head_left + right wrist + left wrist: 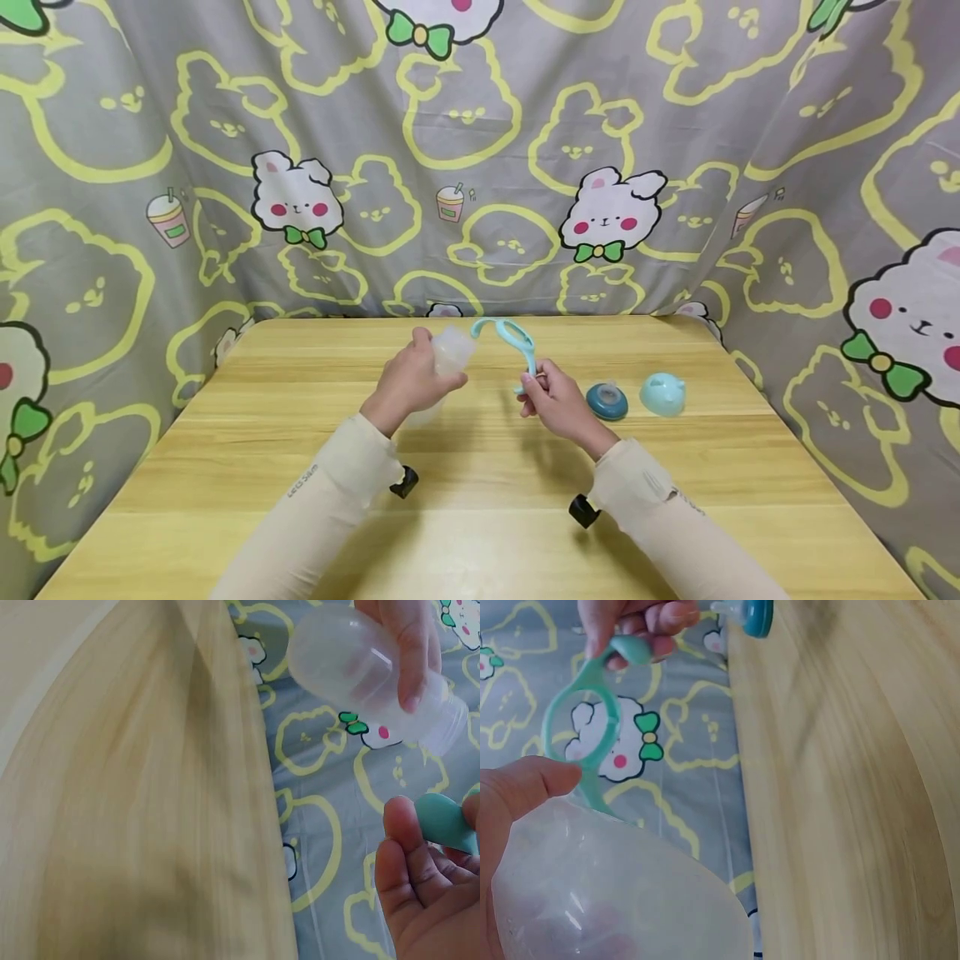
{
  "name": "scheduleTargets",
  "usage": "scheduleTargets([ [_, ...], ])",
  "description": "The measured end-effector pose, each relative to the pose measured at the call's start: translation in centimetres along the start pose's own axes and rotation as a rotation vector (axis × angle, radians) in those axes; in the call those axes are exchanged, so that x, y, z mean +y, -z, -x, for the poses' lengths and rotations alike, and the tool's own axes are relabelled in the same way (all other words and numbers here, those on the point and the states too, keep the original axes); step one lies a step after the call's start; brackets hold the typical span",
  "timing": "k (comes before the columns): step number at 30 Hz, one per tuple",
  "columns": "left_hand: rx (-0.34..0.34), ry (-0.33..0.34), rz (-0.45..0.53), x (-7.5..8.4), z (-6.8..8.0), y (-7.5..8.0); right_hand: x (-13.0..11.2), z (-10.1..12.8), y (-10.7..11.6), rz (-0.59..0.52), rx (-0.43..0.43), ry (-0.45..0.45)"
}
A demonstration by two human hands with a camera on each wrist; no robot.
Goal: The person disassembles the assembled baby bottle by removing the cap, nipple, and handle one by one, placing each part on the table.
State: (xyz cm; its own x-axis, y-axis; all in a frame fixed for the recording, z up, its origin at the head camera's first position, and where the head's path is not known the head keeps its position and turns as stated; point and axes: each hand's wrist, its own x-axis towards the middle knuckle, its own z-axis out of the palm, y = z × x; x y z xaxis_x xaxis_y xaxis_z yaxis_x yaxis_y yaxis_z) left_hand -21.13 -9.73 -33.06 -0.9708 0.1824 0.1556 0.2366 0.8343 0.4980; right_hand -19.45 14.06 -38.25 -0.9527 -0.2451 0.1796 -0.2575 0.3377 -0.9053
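Note:
My left hand (411, 379) grips a clear baby bottle (452, 350) around its upper body, above the table. The bottle is tilted, its open threaded neck (448, 727) pointing toward the right hand's side. My right hand (555, 400) pinches one end of a light teal bottle handle (532, 357), a ring with a curved grip on each side. The handle's far curved end hangs close to the bottle neck in the head view. In the right wrist view, thumb and fingers hold the rounded teal grip end (444, 821); the ring lies out of that frame.
A dark teal collar with a clear nipple (607, 402) sits on the wooden table (480, 533), right of my right hand. Beside it, farther right, stands a light teal domed cap (663, 394). A patterned curtain (510, 183) encloses the table's back and sides.

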Motion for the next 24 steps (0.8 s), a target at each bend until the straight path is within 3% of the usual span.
scheduleTargets([
  [24, 0.004, 0.0, -0.011, -0.5, 0.1, -0.1, 3.6, 0.1, 1.1, 0.09, -0.078, -0.116],
])
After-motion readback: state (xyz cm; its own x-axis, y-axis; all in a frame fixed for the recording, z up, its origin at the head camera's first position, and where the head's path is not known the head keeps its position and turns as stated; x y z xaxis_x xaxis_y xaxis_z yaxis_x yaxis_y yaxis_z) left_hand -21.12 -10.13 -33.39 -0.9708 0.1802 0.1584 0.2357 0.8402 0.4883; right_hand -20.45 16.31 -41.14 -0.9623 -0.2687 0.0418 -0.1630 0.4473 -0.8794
